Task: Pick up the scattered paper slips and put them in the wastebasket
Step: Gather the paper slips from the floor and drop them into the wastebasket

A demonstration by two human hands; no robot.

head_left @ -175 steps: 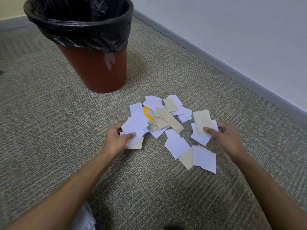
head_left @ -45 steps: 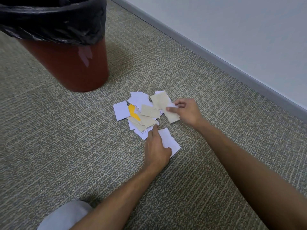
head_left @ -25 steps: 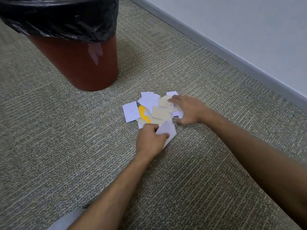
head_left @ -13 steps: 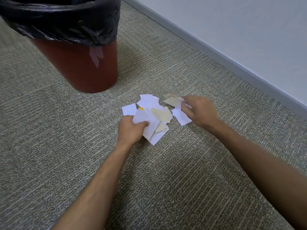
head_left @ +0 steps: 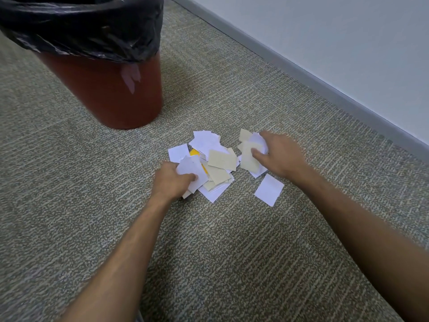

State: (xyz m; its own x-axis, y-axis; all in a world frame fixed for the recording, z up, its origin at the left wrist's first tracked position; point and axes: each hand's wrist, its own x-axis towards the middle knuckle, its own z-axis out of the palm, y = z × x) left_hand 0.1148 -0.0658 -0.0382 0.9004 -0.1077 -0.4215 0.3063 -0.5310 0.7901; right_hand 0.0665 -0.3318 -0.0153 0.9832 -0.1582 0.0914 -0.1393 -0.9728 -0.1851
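On the carpet (head_left: 232,263), both bare forearms reach forward from the bottom of the view to a heap of paper slips (head_left: 216,163). Left hand (head_left: 170,181): knuckles up at the heap's near-left edge, fingers (head_left: 189,177) curled round a small bunch of white slips, thumb lying across the top sheet. Right hand (head_left: 279,155): palm down at the heap's right side, its fingers and thumb pinching a cluster of beige and white slips that stands slightly apart from the main heap; whether that cluster is clear of the floor cannot be told. Slips are small, flat, roughly rectangular pieces, mostly white, several dull beige, overlapping loosely at odd angles; one yellow slip (head_left: 194,152) shows partly beneath them. One white slip (head_left: 269,189) lies alone, flat on the carpet, just beside the right wrist and apart from the heap. Carpet is short-pile, mottled grey-green with a ribbed weave. Wastebasket (head_left: 104,89): round, tapered, red-brown smooth plastic, upright on the carpet beyond and left of the heap, near it but not touching. Black glossy liner bag (head_left: 81,26) is folded, wrinkled, over its rim. Grey baseboard (head_left: 325,87) runs diagonally along a pale plain wall (head_left: 336,31) to the right.
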